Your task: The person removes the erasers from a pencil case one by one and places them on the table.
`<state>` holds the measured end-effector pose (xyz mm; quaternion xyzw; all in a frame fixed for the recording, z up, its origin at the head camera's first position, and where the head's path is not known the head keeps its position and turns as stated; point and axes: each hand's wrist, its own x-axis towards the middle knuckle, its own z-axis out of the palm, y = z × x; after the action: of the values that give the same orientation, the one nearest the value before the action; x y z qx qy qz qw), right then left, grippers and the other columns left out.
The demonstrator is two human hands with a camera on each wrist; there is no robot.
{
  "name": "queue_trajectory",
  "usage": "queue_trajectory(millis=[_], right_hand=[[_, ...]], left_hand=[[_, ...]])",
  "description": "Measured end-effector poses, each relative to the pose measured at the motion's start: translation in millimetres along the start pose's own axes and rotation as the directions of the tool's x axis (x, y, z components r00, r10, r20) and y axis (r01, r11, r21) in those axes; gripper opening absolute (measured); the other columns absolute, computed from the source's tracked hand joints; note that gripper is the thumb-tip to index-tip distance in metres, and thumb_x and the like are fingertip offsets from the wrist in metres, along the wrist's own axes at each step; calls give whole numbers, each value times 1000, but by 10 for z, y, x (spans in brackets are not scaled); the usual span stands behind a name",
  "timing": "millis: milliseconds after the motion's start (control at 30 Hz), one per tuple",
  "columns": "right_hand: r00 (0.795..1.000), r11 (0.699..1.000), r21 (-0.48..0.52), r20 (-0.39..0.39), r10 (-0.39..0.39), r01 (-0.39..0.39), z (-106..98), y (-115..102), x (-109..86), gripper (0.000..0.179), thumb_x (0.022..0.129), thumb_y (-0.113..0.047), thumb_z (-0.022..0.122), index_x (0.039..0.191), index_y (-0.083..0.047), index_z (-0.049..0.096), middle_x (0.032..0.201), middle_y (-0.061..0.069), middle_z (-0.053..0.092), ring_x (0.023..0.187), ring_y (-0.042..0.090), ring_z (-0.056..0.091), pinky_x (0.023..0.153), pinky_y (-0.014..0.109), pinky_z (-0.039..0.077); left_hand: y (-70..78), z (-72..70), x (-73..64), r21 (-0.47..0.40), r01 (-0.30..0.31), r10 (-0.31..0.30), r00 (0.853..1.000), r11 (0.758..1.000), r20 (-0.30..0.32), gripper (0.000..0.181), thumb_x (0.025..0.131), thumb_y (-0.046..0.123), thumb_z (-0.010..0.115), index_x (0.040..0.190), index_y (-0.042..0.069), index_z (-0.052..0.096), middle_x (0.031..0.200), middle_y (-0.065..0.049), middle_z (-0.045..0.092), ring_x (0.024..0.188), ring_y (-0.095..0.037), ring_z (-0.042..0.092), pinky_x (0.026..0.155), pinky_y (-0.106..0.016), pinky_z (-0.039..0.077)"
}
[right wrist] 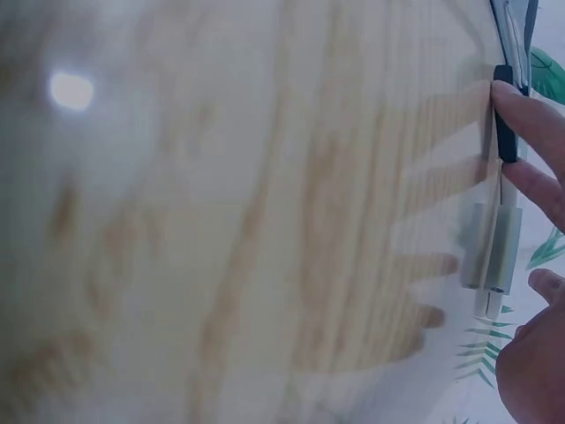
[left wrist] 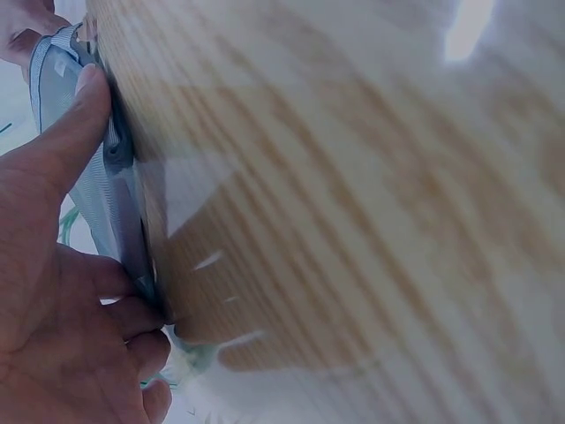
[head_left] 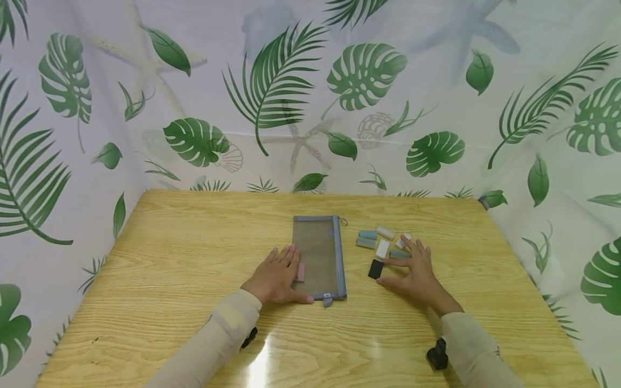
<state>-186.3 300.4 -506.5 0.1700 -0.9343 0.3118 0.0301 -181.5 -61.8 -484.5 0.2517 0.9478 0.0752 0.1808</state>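
A grey-blue mesh zipper pouch (head_left: 317,242) lies flat on the table. My left hand (head_left: 277,276) rests on its left side with fingers extended and the thumb at the lower edge. Beside those fingers shows a pink block (head_left: 301,272); whether it is inside the pouch or on top I cannot tell. To the pouch's right, my right hand (head_left: 412,272) pinches a small black rectangular block (head_left: 375,269) between thumb and index finger. In the right wrist view the fingertips meet both ends of the black block (right wrist: 505,119).
Behind the black block lie a white block (head_left: 382,249), a smaller white piece (head_left: 401,242) under the right fingers, a cream cylinder (head_left: 385,233) and several blue-grey cylinders (head_left: 366,243). A leaf-patterned cloth (head_left: 291,108) borders the wooden table (head_left: 194,231).
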Motion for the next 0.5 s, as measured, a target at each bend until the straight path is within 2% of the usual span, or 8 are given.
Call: queue_trajectory(millis=[167,333,500], right_hand=[[1000,1000,16,-17,8,-8,-27,-29,10,47,74,-30,92,111,-5,79,157,37,22,141,69,5,110,76,-10],[998,998,43,-60,-34,37,17,-26,53,44,72,-26,93,108,-5,80,155,38,25,139,69,8,109,78,-9],[996,996,58,-59,-60,63,84,-81,125,45,72,-26,92,109,-4,80,155,38,26,139,70,8,108,79,-9]], left_hand=[[-3,-14,-8,-4,-4,4,1000,1000,-10,115,87,76,58,161,-2,15,167,-17,11,155,-28,9,126,-45,3],[-12,-5,-11,-10,-9,9,1000,1000,-12,115,87,75,58,161,-2,15,167,-17,11,155,-28,9,126,-45,3],[-12,4,-14,-21,-13,13,1000,1000,-15,114,87,74,59,160,-2,17,167,-18,12,155,-28,9,126,-45,4]])
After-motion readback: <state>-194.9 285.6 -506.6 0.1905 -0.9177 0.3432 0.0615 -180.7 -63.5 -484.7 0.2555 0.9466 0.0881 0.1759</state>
